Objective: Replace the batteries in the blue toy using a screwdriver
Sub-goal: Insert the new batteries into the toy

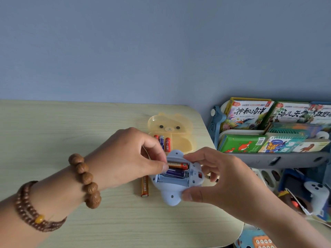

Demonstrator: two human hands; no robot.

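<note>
The right hand grips the toy back-up on the bench to steady it, while the left hand pinches a battery at the open bay's far slot, spares waiting in the box behind.

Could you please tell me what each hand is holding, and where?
Right hand grips the pale blue plastic toy by its right edge; left hand fingers pinch the purple battery's left end.

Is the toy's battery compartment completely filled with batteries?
No: the blue toy holds an orange battery and a purple battery, while the nearest slot is empty.
</note>
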